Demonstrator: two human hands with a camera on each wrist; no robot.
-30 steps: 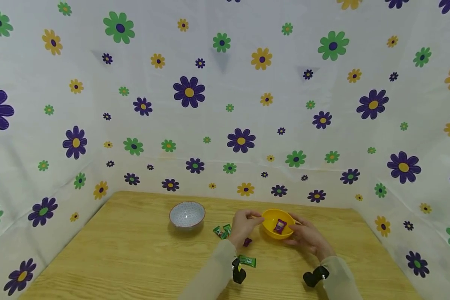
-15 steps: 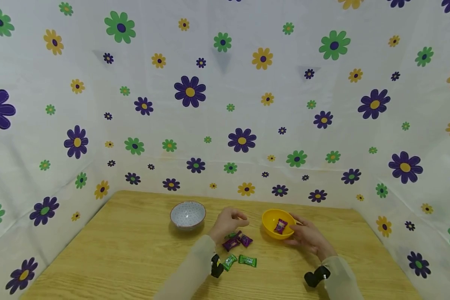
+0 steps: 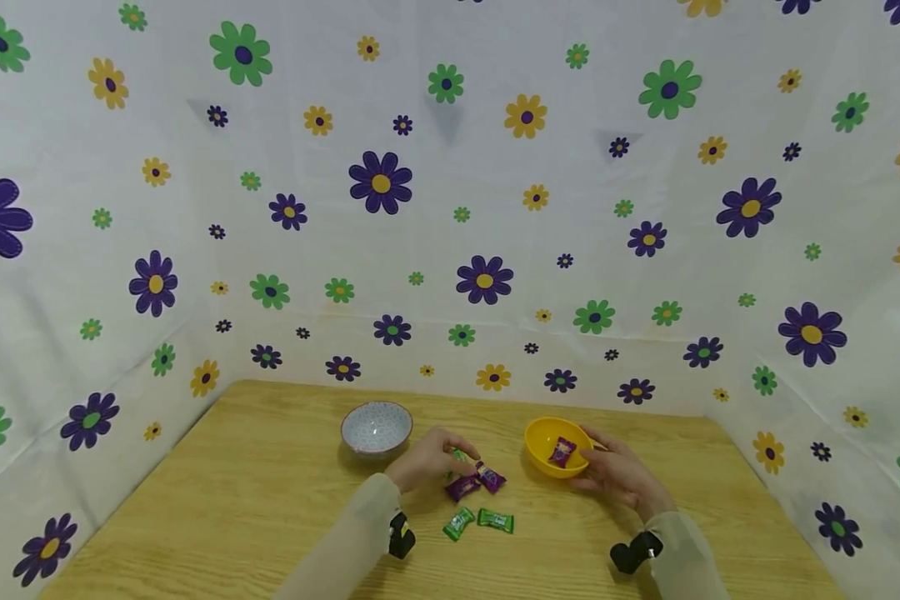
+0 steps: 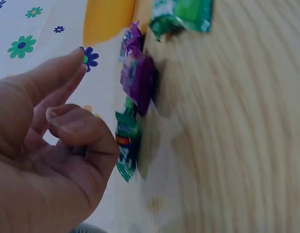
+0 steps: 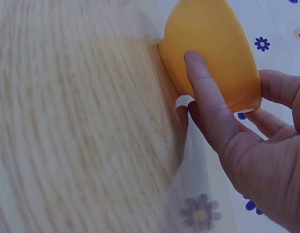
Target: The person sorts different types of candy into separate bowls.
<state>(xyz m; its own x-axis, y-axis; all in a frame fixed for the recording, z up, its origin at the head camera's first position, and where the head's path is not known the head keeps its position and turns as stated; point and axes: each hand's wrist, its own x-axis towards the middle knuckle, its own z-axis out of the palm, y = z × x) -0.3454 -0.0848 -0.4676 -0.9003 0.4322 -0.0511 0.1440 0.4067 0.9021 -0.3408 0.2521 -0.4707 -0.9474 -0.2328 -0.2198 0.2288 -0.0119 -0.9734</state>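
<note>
Left hand [image 3: 429,461] bare, right hand [image 3: 621,479] gripping the yellow bowl [image 3: 542,435]

The left fingers bend loosely toward the thumb, apparently around nothing, though the left wrist view is soft. A second ago they were at the yellow bowl's rim; now they are close to two purple sweets [image 3: 462,488], so this hand seems free again. Right thumb and fingers grip the yellow bowl's side. Two green sweets [image 3: 496,521] lie nearer the person; a patterned bowl [image 3: 377,432] stands beyond. Only the head view shows a wrapped sweet [image 3: 562,452] inside the yellow bowl; the right wrist view shows just its outside
</note>
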